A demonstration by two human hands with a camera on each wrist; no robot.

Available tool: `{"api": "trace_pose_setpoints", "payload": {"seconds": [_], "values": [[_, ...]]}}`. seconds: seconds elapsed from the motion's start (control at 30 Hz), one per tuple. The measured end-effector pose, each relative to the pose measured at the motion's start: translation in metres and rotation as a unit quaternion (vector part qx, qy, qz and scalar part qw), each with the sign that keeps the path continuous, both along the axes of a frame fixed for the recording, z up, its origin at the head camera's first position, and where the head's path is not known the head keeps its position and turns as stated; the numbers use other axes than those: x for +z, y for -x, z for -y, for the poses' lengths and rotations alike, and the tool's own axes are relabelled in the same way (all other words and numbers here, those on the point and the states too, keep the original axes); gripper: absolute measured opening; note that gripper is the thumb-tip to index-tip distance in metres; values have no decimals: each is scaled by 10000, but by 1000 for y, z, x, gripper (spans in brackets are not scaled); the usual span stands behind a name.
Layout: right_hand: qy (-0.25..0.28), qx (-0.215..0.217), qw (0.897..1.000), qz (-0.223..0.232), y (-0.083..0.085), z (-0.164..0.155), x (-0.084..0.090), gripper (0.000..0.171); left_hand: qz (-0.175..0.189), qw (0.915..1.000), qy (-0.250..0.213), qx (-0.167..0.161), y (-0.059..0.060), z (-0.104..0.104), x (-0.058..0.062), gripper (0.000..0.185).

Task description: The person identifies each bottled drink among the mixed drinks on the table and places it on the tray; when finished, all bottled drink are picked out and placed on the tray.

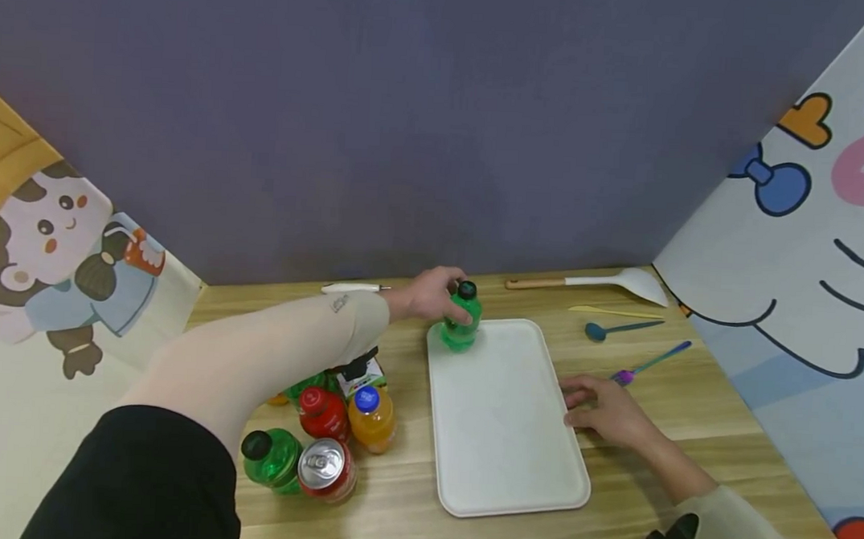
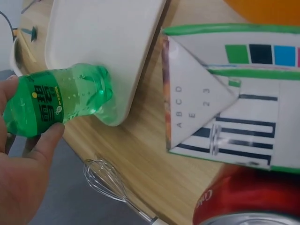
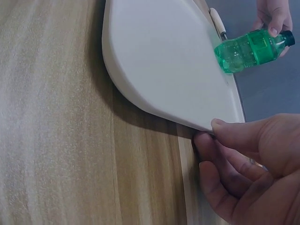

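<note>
My left hand [image 1: 433,295] grips a green plastic bottle [image 1: 462,325] with a black cap. The bottle stands at the far left corner of a white rectangular tray [image 1: 508,434]. In the left wrist view, thumb and fingers curl round the upper part of the bottle [image 2: 70,96], and its base meets the tray [image 2: 105,28]. On the tray's right side, my right hand [image 1: 607,410] pinches the rim. The right wrist view shows its thumb on top of the rim and a finger beneath.
Left of the tray stand a red can [image 1: 325,470], a green bottle [image 1: 273,459], a red bottle [image 1: 323,413], an orange drink bottle [image 1: 372,420] and a carton [image 2: 225,98]. A whisk [image 2: 108,180] lies behind. On the right lie a spatula [image 1: 641,285], a spoon [image 1: 596,332] and a fork [image 1: 624,377].
</note>
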State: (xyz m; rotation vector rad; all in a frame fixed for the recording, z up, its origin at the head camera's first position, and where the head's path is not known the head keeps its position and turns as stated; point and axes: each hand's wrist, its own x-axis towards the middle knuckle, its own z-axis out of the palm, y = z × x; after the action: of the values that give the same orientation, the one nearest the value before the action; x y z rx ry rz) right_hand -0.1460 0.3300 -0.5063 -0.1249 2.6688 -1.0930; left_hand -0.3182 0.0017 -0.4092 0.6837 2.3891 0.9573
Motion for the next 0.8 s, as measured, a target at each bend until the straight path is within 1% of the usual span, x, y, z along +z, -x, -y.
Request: {"api": "trace_pose_setpoints", "payload": {"seconds": [0.1, 0.23, 0.43, 0.57, 0.67, 0.8], "values": [[-53, 30, 10000, 26, 0, 0, 1, 52, 54, 10000, 7, 7, 0, -1, 1, 60], [22, -10, 10000, 23, 0, 2, 3, 52, 82, 10000, 15, -21, 0, -1, 2, 61], [347, -88, 9994, -3, -1, 5, 3, 53, 27, 9999, 65, -88, -1, 6, 6, 65], [356, -175, 9992, -40, -2, 6, 3, 54, 144, 9997, -32, -215, -2, 13, 11, 68], [323, -247, 9992, -6, -4, 6, 2, 54, 184, 9995, -49, -256, -4, 21, 18, 69], [398, -281, 9988, 70, -7, 7, 2, 55, 26, 9998, 6, -219, -9, 31, 30, 65]]}}
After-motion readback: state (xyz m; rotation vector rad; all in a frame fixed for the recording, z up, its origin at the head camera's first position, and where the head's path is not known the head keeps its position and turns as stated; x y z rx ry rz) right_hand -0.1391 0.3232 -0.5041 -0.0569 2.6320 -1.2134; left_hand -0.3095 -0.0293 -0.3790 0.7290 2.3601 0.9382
